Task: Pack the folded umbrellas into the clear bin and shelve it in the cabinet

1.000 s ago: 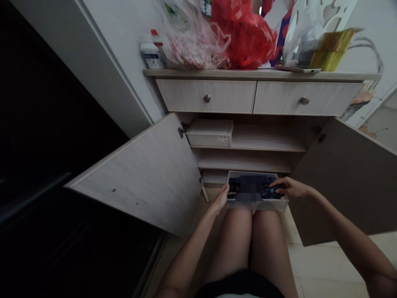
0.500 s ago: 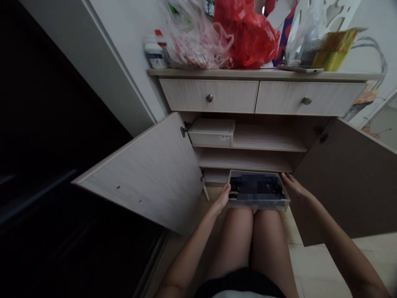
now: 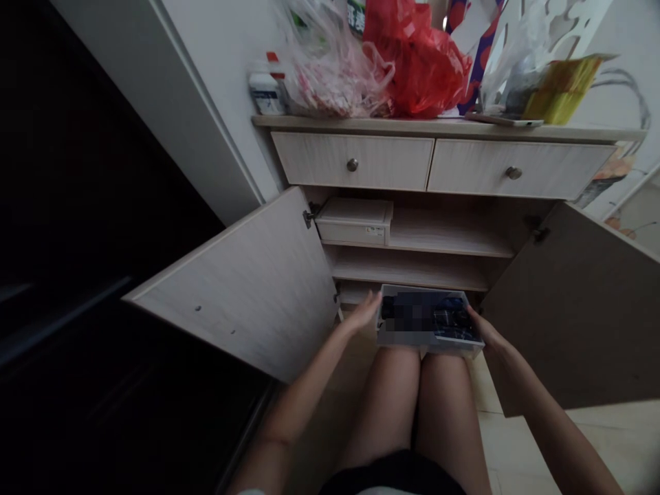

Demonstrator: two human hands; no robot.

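A shallow clear plastic box (image 3: 460, 349) lies level just above my knees, in front of the lower shelves. Dark, folded cloth (image 3: 451, 320), partly plaid, fills it; a blurred patch hides some of the contents. My right hand (image 3: 485, 331) grips the right wall, thumb over the rim and fingers hidden outside or below. At the left wall, my left hand (image 3: 365, 313) has its fingers stretched forward, their tips against or very close to the far left corner.
Both cabinet doors, left (image 3: 247, 289) and right (image 3: 577, 316), stand swung outward around me. A white drawer box (image 3: 353, 223) sits on the upper shelf (image 3: 448, 232). Above two drawers, the top (image 3: 412, 127) bears a red plastic bag (image 3: 423, 69), a clear bag (image 3: 335, 82) and a white bottle (image 3: 267, 95).
My left hand has loosened from the box's left side and its fingers have straightened. The right hand still holds the box, which has tilted or turned slightly. The view has shifted a little.
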